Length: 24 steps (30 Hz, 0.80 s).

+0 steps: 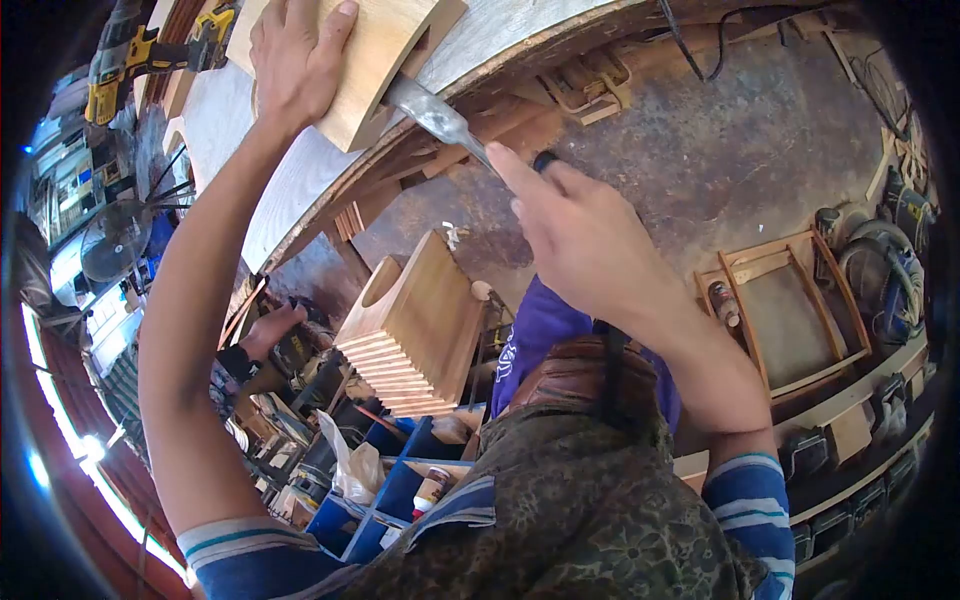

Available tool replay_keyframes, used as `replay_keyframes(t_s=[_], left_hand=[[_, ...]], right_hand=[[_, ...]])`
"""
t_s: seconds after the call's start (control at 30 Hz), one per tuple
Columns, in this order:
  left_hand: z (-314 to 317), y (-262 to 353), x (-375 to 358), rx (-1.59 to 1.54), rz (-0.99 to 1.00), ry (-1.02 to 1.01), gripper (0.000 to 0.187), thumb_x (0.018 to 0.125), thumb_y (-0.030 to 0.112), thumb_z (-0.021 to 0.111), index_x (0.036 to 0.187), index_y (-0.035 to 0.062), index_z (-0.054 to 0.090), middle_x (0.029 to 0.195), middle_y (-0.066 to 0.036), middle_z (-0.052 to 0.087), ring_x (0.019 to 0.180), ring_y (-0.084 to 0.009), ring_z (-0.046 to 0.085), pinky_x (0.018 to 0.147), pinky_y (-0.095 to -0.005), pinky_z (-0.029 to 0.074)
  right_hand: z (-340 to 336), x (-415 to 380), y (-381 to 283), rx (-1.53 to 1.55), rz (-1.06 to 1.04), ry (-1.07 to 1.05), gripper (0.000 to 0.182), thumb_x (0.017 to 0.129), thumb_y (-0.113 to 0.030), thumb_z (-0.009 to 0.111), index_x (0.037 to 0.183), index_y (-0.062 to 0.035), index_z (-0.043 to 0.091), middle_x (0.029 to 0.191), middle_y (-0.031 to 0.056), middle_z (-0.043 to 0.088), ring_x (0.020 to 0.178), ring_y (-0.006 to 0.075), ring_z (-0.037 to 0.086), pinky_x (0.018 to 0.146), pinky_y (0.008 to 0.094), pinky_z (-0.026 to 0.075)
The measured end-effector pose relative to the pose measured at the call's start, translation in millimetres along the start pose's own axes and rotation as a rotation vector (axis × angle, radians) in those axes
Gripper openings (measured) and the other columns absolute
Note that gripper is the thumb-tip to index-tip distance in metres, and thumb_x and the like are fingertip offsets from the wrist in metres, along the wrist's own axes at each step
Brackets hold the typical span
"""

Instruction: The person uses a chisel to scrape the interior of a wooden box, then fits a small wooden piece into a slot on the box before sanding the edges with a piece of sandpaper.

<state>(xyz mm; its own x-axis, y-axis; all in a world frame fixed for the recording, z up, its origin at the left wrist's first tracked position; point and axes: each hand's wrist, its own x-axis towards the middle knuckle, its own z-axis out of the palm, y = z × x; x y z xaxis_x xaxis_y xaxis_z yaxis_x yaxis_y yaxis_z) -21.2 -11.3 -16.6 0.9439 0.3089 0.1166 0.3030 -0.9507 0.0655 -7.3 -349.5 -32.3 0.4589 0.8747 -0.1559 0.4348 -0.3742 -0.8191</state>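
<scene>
A pale wooden workpiece [375, 55] lies on the light workbench [300, 190] at the top. My left hand [298, 65] rests flat on it with the fingers stretched out and the thumb apart. From the right, my right hand [575, 225] grips the handle of a metal tool with a flat blade [428, 110], the index finger laid along it. The blade's far end meets an opening in the workpiece's edge, where its tip is hidden. Most of the handle is covered by my fingers.
Stacked wooden pieces [420, 320] stand below the bench edge, above a blue divided box [400, 490] with bottles. A yellow drill [125, 65] is at upper left. A wooden frame [810, 290] and clamps stand at right. Another person's arm [272, 332] shows at left.
</scene>
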Motion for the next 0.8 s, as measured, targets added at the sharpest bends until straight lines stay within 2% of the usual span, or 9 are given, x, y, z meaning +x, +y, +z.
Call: replay_keyframes(t_s=[0.07,0.17,0.2,0.27,0.4,0.47,0.6,0.7,0.8], left_hand=[[1.3,-0.8,-2.4,0.002,0.002,-0.006,0.067,0.102,0.042,0.048,0.156,0.002,0.039,0.158,-0.03,0.034,0.146,-0.0478,0.031,0.123,-0.0517,0.022],[0.3,0.2,-2.1,-0.003,0.016,0.005,0.068,0.103,0.043,0.048,0.156,0.0014,0.039,0.159,-0.03,0.034,0.146,-0.0479,0.031,0.123,-0.0517,0.022],[-0.2,0.9,-1.4,-0.007,0.008,0.003,0.068,0.103,0.043,0.047,0.156,0.0013,0.039,0.159,-0.03,0.034,0.146,-0.0478,0.031,0.123,-0.0518,0.022],[0.6,0.2,-1.1,-0.009,0.0,-0.005,0.068,0.103,0.044,0.047,0.156,0.0011,0.039,0.159,-0.03,0.033,0.146,-0.0478,0.031,0.123,-0.0518,0.022],[1.6,-2.1,-1.3,0.006,0.01,-0.004,0.069,0.103,0.045,0.046,0.156,0.0009,0.039,0.159,-0.03,0.033,0.146,-0.0476,0.03,0.123,-0.052,0.022],[1.1,-2.2,-0.7,-0.004,0.013,-0.001,0.069,0.103,0.045,0.046,0.156,0.0009,0.039,0.159,-0.03,0.033,0.146,-0.0475,0.03,0.123,-0.052,0.022],[1.8,-3.0,-1.0,0.008,0.016,-0.006,0.069,0.103,0.044,0.046,0.156,0.0005,0.039,0.159,-0.03,0.033,0.146,-0.0474,0.031,0.123,-0.0519,0.022],[0.4,-1.8,-1.2,0.004,0.01,-0.007,0.069,0.103,0.044,0.046,0.156,0.0003,0.039,0.159,-0.031,0.033,0.146,-0.0474,0.031,0.123,-0.052,0.022],[0.5,2.1,-1.8,-0.014,-0.005,-0.013,0.069,0.103,0.045,0.047,0.156,0.0004,0.039,0.159,-0.031,0.033,0.146,-0.0475,0.031,0.123,-0.0521,0.022]], right_hand=[[6.3,-13.2,4.8,0.262,-0.018,0.116,0.053,0.097,-0.004,0.06,0.149,-0.0088,0.054,0.088,0.0211,0.065,0.075,0.0406,0.065,0.072,0.046,0.054],[16.7,-14.2,9.7,0.359,-0.082,0.119,0.053,0.096,-0.002,0.06,0.148,-0.0058,0.055,0.085,0.0211,0.064,0.074,0.0402,0.064,0.077,0.0449,0.052],[13.6,-13.5,10.3,0.362,-0.086,0.124,0.053,0.096,-0.002,0.06,0.148,-0.0058,0.055,0.085,0.0211,0.064,0.074,0.0402,0.064,0.077,0.0449,0.052],[4.9,-11.9,9.5,0.411,-0.048,0.02,0.049,0.096,-0.008,0.06,0.144,0.0013,0.056,0.102,0.0287,0.07,0.09,0.0453,0.068,0.083,0.051,0.055],[9.8,-11.7,11.5,0.409,-0.079,0.067,0.048,0.097,-0.007,0.06,0.144,0.0017,0.056,0.101,0.0287,0.07,0.088,0.045,0.069,0.083,0.0506,0.055],[11.2,-10.6,11.1,0.436,-0.047,0.072,0.053,0.095,-0.002,0.06,0.148,-0.0052,0.056,0.088,0.0227,0.066,0.079,0.0412,0.067,0.084,0.0444,0.053],[5.6,-8.2,9.5,0.38,-0.072,0.082,0.053,0.095,-0.002,0.06,0.147,-0.0042,0.055,0.089,0.0233,0.067,0.08,0.0419,0.067,0.082,0.0448,0.053],[-2.9,-3.7,5.5,0.383,-0.038,-0.018,0.052,0.095,-0.003,0.06,0.146,-0.0028,0.056,0.093,0.0248,0.069,0.081,0.0428,0.068,0.079,0.0463,0.054],[3.7,-1.8,6.5,0.403,-0.08,0.076,0.05,0.095,-0.004,0.061,0.145,-0.0019,0.057,0.094,0.0261,0.069,0.081,0.0435,0.068,0.076,0.0486,0.054]])
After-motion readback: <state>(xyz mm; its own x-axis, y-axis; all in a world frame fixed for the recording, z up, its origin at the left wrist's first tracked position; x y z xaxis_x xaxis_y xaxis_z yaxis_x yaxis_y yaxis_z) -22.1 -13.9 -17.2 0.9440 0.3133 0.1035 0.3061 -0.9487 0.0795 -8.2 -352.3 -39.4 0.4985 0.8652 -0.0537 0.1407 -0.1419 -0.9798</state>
